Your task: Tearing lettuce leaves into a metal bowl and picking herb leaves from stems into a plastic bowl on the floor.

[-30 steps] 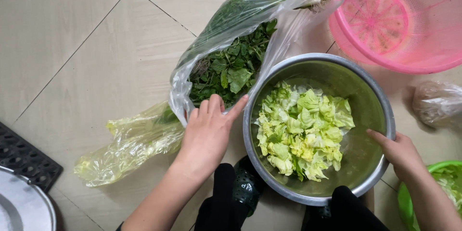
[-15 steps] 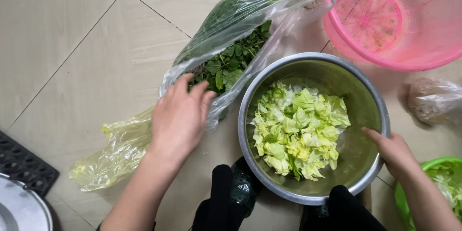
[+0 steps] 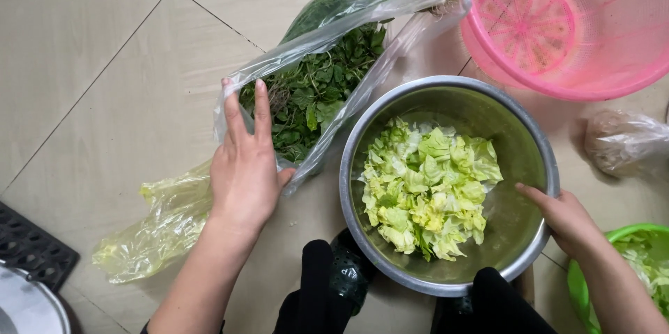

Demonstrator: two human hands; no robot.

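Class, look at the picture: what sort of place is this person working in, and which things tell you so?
Probably a home kitchen floor: pale floor tiles, a steel bowl of torn lettuce, a pink strainer basket.

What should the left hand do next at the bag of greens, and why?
Probably slip the fingers into the bag's mouth: the left hand lies flat on the clear bag of dark leafy greens, gripping nothing, while the right hand holds the steel bowl.
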